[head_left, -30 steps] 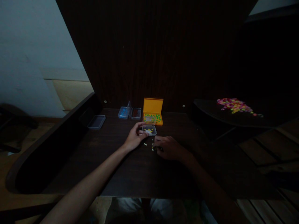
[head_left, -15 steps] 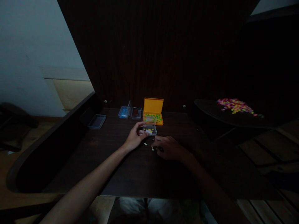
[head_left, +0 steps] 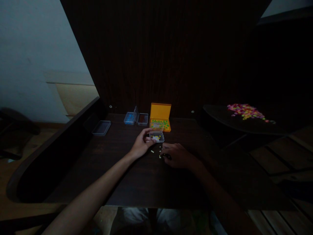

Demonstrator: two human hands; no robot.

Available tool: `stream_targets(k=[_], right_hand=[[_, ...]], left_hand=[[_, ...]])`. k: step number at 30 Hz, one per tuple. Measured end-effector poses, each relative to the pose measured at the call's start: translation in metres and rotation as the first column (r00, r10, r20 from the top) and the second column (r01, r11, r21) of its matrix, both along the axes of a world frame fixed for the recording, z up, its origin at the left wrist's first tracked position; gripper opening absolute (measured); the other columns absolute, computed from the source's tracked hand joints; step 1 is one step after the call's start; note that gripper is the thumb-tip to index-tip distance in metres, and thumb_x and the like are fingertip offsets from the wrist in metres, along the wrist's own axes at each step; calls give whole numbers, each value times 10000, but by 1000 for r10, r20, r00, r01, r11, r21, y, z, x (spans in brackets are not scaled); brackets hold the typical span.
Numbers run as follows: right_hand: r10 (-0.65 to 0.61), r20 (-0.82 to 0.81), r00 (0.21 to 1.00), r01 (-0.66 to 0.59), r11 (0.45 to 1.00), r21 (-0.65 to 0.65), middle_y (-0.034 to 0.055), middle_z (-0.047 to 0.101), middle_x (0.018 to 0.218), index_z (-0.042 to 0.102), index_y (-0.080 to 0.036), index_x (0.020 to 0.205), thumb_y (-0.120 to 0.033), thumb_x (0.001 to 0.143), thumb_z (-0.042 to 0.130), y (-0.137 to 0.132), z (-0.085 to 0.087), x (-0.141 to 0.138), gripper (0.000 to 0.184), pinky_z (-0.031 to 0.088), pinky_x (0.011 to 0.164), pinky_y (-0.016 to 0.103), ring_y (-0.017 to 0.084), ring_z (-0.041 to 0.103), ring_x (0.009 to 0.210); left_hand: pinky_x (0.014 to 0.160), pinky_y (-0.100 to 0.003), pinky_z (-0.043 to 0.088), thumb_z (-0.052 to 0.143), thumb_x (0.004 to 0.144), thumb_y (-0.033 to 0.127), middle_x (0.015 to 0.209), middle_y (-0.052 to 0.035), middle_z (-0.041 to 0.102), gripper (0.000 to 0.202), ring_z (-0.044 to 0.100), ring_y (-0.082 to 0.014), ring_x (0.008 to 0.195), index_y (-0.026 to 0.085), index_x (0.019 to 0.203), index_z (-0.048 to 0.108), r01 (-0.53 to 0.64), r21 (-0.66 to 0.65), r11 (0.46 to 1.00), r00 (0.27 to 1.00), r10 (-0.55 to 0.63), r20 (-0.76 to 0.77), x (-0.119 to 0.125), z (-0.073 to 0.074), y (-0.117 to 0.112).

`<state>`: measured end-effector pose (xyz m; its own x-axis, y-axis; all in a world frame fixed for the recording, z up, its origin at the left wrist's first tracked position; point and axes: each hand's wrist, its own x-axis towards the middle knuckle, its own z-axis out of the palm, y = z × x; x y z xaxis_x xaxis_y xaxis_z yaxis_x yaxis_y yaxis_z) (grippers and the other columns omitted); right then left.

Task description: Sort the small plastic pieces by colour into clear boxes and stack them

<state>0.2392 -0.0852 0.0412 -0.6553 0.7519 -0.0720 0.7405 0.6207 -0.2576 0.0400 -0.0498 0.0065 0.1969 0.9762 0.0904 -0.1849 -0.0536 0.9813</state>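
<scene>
My left hand grips the left side of a small clear plastic box, its thumb on the near rim and its fingers behind. Small yellow and whitish pieces lie inside the box, and its clear lid stands raised at the back. Just in front of the box, my right hand is low over the dark table, fingers bent and drawn together at several tiny pale pieces. Whether a piece is between those fingertips is too dark and small to make out. Another pale piece lies to their left.
An open orange case with green pieces stands behind the clear box. Farther left are a clear box of blue pieces, one with dark reddish pieces, and another clear box. Colourful pieces are heaped on a side surface at right.
My right hand's fingertips have shifted slightly to the right, uncovering more of the tiny pale pieces. My left hand and the clear box have stayed in place.
</scene>
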Motion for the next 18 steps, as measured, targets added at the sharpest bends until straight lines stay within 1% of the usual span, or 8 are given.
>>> stream_targets(k=[6, 9, 12, 18], right_hand=[[-2, -11, 1000, 3, 1000, 23, 39, 616, 1036, 669, -224, 992, -199, 819, 551, 1, -2, 2, 211, 351, 711, 285, 174, 581, 871], [0, -18, 1000, 0, 1000, 17, 42, 617, 1071, 665, -229, 1037, -202, 824, 547, 0, -1, 0, 245, 352, 718, 289, 187, 588, 909], [8, -20, 1000, -8, 1000, 6, 44, 616, 1085, 663, -236, 1073, -213, 834, 544, -1, 1, -2, 268, 353, 718, 291, 186, 591, 903], [22, -15, 1000, -22, 1000, 10, 45, 618, 1049, 679, -232, 1026, -228, 827, 569, 0, -2, -1, 228, 350, 703, 283, 175, 589, 872]], left_hand=[[658, -233, 494, 777, 649, 200, 987, -29, 648, 557, 576, -78, 632, 183, 1152, 537, -7, -11, 1000, 1000, 7, -13, 0, -4, 2], [665, -231, 508, 773, 649, 184, 1042, -41, 648, 555, 599, -80, 653, 184, 1151, 536, 0, -18, 1000, 1000, 0, 2, 0, -4, 2], [675, -234, 522, 775, 646, 175, 1089, -50, 640, 545, 609, -76, 658, 183, 1137, 539, 3, -17, 1000, 1000, -3, 20, 0, -3, 1], [669, -226, 510, 764, 670, 180, 1051, -47, 646, 541, 607, -81, 666, 180, 1160, 534, 2, -22, 1000, 1000, -2, -11, -1, -2, 1]])
